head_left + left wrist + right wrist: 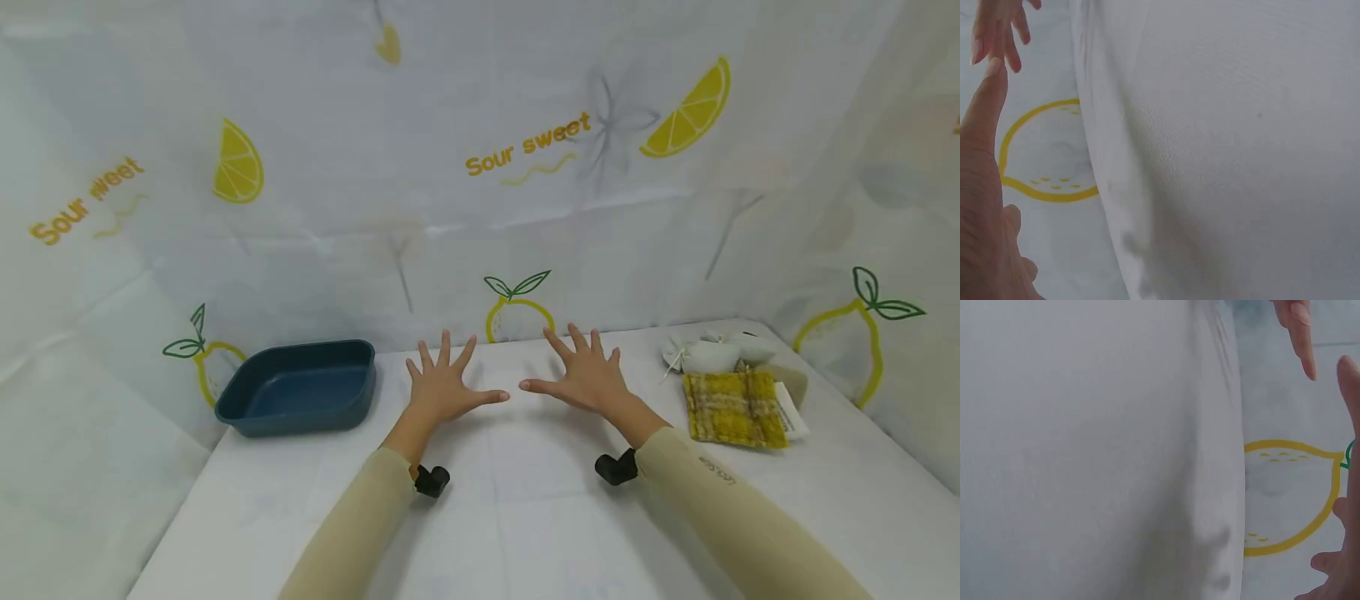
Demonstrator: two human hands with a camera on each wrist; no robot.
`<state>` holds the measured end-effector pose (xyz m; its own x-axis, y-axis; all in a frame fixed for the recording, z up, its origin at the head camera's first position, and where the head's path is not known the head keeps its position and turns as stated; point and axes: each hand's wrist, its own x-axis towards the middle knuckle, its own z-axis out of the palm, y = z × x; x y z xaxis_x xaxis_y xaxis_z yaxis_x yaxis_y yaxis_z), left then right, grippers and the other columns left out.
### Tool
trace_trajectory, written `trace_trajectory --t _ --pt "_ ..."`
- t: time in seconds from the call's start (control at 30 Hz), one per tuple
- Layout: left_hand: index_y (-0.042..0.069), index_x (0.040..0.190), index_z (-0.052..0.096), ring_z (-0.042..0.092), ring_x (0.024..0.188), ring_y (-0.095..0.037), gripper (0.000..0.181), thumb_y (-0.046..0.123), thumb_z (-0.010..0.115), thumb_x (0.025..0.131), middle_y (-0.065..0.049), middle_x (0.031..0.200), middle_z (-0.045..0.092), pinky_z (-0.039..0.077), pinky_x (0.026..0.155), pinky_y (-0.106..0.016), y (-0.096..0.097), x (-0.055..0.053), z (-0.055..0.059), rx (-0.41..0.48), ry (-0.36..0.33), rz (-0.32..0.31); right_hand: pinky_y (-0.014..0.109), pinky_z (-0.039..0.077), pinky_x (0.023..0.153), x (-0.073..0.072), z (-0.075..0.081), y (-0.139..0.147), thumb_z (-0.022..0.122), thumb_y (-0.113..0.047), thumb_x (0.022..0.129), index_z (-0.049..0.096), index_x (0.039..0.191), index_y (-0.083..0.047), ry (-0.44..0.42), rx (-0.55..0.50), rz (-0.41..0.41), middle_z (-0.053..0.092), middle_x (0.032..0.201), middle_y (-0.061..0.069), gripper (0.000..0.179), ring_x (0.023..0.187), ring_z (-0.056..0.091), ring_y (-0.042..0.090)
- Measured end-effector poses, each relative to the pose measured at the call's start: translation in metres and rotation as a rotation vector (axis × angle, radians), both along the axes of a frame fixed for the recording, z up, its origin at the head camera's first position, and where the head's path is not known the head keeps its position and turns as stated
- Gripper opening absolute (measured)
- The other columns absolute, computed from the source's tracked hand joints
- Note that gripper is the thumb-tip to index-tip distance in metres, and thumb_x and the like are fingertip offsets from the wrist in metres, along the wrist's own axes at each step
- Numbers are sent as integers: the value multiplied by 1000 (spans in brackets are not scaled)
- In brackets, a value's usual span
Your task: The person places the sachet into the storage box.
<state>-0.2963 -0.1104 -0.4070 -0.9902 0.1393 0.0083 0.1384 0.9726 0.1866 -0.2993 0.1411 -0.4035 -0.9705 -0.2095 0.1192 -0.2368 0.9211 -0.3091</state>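
Your left hand (pixel 444 387) lies spread wide above the white bench (pixel 525 517), fingers straight and fanned, holding nothing. Your right hand (pixel 588 377) is spread the same way just beside it, also holding nothing. The two thumbs point at each other with a small gap between their tips, and both hands sit in front of the yellow lemon print (pixel 519 317) on the backdrop behind the bench. Whether the palms rest on the bench or hover just over it cannot be told from the head view.

Taking your left hand as the landmark: the dark blue tray (pixel 300 387) stands to its left, apart from it, near the bench's back edge, with nothing visible inside. On the far side of your right hand lies the yellow plaid cloth (pixel 735 408), flat on the bench, with small white pouches (pixel 708 354) just behind it toward the backdrop.

Both forearms wear beige sleeves (pixel 360 525), each with a small black camera (pixel 432 481) at the wrist.

The left wrist view shows your left thumb (pixel 985 106) stretched toward the right hand's fingertips (pixel 997 37), with the lemon print behind.
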Motion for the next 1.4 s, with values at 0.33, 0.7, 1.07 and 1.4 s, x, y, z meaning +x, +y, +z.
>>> trace_trajectory --t 0.33,0.7,1.07,1.4 --pt "25 163 23 10 158 -43 92 70 58 91 -14 171 13 13 123 -66 -47 47 8 147 228 -109 68 29 117 9 -9 -35 63 -65 90 19 164 -24 -16 -492 31 23 168 16 95 155 23 42" --pt "3 148 46 42 140 -48 66 26 74 93 -26 155 41 38 110 -66 -162 89 -1 271 613 75 60 39 114 17 -6 -95 65 -49 96 21 163 -19 -36 -897 66 33 165 12 85 149 39 38" --pt "-1 158 28 25 148 -53 71 31 58 103 -33 161 25 25 117 -68 -243 96 -6 524 554 482 58 46 109 7 -18 -162 74 -36 92 27 161 -16 43 -1078 155 31 166 12 85 150 36 37" --pt "3 163 0 15 154 -47 88 52 45 105 -26 168 11 16 124 -62 -276 86 -21 641 295 664 57 37 117 12 -24 -220 70 -38 95 28 161 -17 -82 -1063 187 29 167 9 81 150 35 40"
